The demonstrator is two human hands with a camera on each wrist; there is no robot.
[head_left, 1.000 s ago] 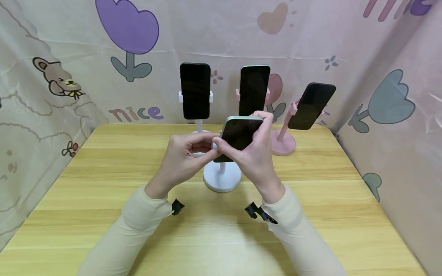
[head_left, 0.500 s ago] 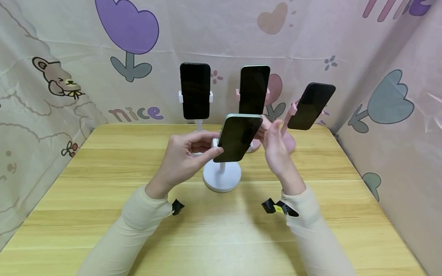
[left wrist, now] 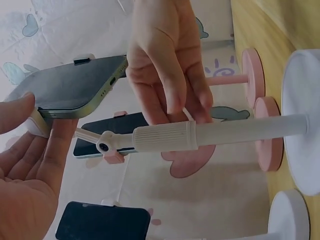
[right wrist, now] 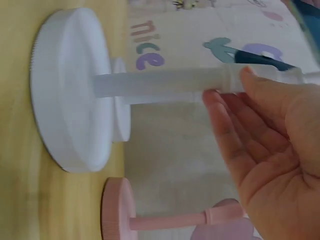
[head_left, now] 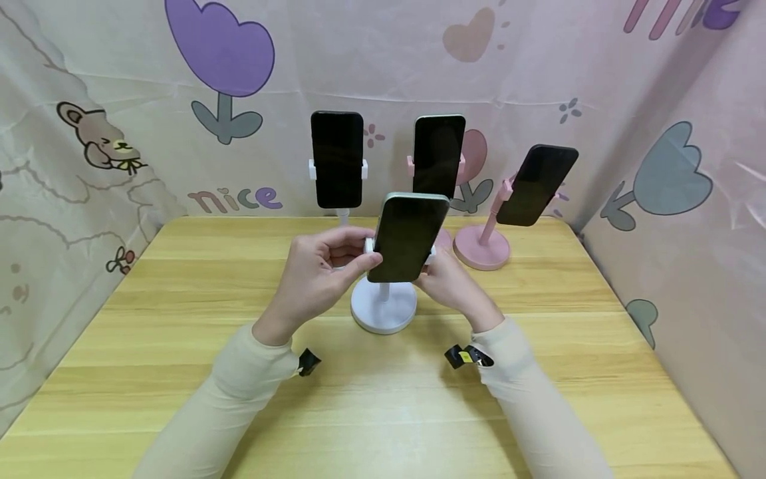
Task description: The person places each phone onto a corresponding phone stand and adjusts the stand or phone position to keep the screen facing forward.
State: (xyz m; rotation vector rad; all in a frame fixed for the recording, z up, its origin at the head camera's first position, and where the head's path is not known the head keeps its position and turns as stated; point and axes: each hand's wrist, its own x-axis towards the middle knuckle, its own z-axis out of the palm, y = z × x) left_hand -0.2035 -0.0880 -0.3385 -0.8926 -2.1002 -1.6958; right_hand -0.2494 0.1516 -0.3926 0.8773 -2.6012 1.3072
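A smartphone (head_left: 409,236) with a dark screen and pale green frame sits tilted back in the clamp (left wrist: 37,123) of a white phone stand (head_left: 383,307). My left hand (head_left: 320,276) holds the clamp's left side, its thumb over the phone's edge and fingers behind. Under the phone, my right hand (head_left: 451,283) is at the stand's upright stem (left wrist: 250,131). Seen from the right wrist, its thumb and fingertips (right wrist: 212,97) pinch the stem near the ribbed collar. The phone hides those fingertips in the head view.
Behind stand a white stand with a black phone (head_left: 338,159), a pink-clamped phone (head_left: 439,156), and a pink stand (head_left: 482,247) with a tilted phone (head_left: 536,185). A printed curtain (head_left: 383,53) surrounds the wooden table (head_left: 179,372) at back and sides.
My right hand has let go of the phone's right edge, swung out to the right, then come in lower to the stem. The phone tilts slightly more upright. My left hand stays put.
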